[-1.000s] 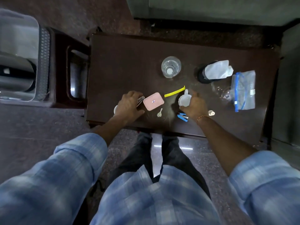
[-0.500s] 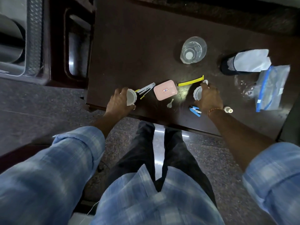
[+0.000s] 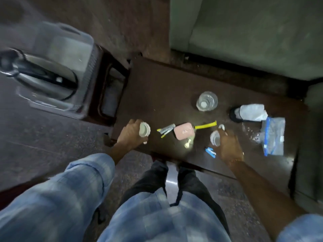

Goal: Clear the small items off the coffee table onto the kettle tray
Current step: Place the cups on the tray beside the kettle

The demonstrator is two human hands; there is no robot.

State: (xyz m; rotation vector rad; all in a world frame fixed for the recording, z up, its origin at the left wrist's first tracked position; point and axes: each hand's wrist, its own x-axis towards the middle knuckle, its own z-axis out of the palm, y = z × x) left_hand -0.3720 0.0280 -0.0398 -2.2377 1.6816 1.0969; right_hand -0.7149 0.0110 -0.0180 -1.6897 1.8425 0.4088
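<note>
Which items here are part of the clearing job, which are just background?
Job:
left hand holding a small round white container
right hand on a second white container
pink rectangular case
yellow strip
small blue stapler
grey plastic kettle tray

Background:
clear drinking glass
zip-lock plastic bag
steel kettle
</note>
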